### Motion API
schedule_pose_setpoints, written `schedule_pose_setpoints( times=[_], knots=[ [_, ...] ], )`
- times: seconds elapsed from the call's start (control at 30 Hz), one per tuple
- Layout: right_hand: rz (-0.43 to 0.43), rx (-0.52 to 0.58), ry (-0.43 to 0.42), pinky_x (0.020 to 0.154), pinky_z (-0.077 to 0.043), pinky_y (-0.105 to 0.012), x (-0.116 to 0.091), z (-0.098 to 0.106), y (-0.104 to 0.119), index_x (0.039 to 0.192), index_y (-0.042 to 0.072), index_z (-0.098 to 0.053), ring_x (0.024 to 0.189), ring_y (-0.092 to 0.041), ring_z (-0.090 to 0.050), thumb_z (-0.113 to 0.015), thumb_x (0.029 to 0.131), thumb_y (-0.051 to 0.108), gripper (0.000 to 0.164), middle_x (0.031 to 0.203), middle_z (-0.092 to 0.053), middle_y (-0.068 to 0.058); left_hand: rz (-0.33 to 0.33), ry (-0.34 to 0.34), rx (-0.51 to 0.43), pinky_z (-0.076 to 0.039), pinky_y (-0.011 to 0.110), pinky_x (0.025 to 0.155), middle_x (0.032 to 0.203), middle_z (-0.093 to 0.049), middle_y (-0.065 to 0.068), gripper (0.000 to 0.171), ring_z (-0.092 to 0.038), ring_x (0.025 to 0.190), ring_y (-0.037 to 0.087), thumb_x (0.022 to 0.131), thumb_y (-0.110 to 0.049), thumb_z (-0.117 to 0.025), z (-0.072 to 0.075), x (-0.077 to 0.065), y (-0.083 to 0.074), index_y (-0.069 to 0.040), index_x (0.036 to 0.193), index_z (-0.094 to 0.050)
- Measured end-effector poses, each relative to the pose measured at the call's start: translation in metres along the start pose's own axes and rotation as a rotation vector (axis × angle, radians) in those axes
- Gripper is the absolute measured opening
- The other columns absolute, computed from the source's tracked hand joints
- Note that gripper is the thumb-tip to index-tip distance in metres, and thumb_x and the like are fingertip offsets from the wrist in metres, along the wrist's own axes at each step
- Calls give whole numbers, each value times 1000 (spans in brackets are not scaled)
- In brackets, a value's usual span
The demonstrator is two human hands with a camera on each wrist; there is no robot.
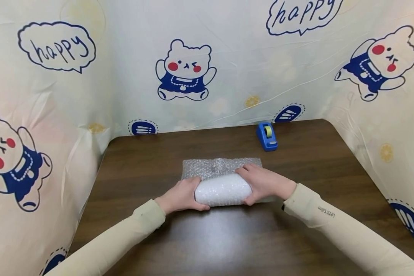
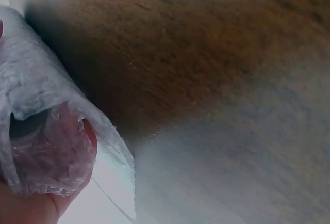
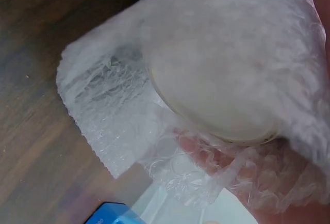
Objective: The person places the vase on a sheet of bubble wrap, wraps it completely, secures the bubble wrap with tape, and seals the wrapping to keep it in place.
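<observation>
Left hand (image 1: 184,194) and right hand (image 1: 266,183) grip opposite ends of a white cylinder (image 1: 223,190). Clear bubble wrap (image 1: 201,168) covers it, dimpled and glossy, extending flat behind.

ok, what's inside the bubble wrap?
A white, roughly cylindrical object, seen through the bubble wrap; its rounded end shows in the right wrist view. The wrap, left hand and right hand obscure the rest; can't tell what it is.
</observation>
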State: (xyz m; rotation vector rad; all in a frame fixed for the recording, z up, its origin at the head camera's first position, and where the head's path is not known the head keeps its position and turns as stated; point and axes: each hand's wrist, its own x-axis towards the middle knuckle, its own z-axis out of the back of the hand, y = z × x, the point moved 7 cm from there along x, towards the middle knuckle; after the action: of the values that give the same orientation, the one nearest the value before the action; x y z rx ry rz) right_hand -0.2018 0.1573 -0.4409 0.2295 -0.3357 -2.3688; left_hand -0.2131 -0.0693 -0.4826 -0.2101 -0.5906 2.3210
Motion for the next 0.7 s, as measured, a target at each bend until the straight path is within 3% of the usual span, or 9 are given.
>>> schedule_pose_setpoints(
  times=[0.23, 0.5, 0.7],
  knots=[
    [8, -6, -11, 94, -54, -46, -1, -3, -2, 140, 0, -54, 112, -28, -58, -86, 72, 54, 92, 128, -61, -14, 50, 28, -15, -56, 32, 70, 91, -66, -4, 68, -64, 73, 11, 71, -60, -88, -2, -3, 3, -12, 107, -58],
    [26, 7, 15, 93, -54, -45, 1, -2, -5, 140, 3, -56, 111, -25, -59, -86, 70, 54, 91, 127, -62, -11, 34, 57, -46, -54, 30, 69, 88, -65, -5, 70, -61, 72, 9, 71, -67, -86, -6, -4, 2, -12, 104, -58],
    [42, 12, 23, 94, -54, -45, 2, -2, -5, 140, 4, -56, 113, -24, -58, -85, 70, 54, 91, 128, -62, -10, 10, 63, 5, -51, 28, 66, 87, -61, -9, 69, -57, 72, 8, 71, -74, -81, -5, -3, 3, -16, 101, -59]
  ],
)
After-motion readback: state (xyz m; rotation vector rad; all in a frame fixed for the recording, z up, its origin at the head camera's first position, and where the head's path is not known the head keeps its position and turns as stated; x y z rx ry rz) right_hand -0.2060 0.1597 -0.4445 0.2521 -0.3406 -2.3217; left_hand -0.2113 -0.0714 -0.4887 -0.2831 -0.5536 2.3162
